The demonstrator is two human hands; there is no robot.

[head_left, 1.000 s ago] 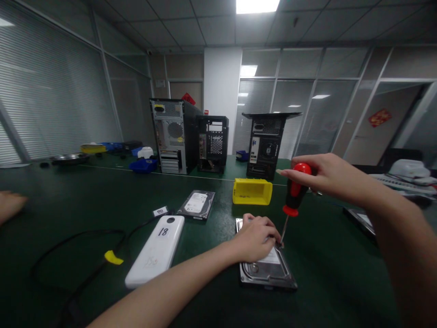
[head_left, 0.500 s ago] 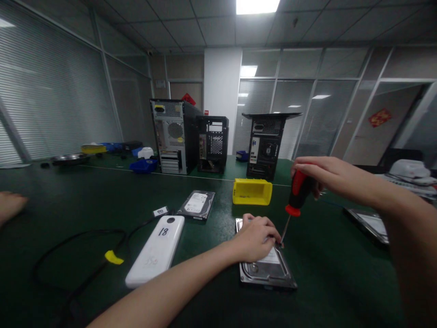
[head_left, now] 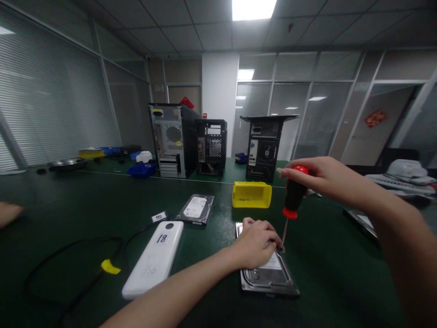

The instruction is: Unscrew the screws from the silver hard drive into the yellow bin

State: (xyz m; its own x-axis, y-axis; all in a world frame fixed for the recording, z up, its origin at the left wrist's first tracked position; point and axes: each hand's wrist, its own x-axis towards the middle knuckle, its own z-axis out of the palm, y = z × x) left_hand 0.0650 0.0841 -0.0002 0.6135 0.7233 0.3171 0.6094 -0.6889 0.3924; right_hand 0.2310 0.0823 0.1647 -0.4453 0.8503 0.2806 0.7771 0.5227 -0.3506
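Observation:
A silver hard drive [head_left: 273,283] lies on the green table, its long side running away from me. My left hand [head_left: 257,243] rests over its far half with curled fingers, gripping it and hiding much of the white label. My right hand [head_left: 312,175] is around the red and black handle of a screwdriver [head_left: 294,193], thumb stretched out to the left. The screwdriver stands nearly upright, leaning a little. Its tip meets the drive's right edge, close beside my left fingertips; the screw there is too small to make out.
Beyond the drive sits a yellow bin [head_left: 251,195] on its side. A second hard drive [head_left: 196,208] and a white power bank [head_left: 153,259] with a black cable lie to the left. Computer cases [head_left: 170,141] stand behind. Another person's hand [head_left: 10,214] shows at the left edge.
My right hand has shifted its grip on the screwdriver handle, the thumb now extended leftward. The handle has tilted slightly more upright. My left hand stays on the hard drive.

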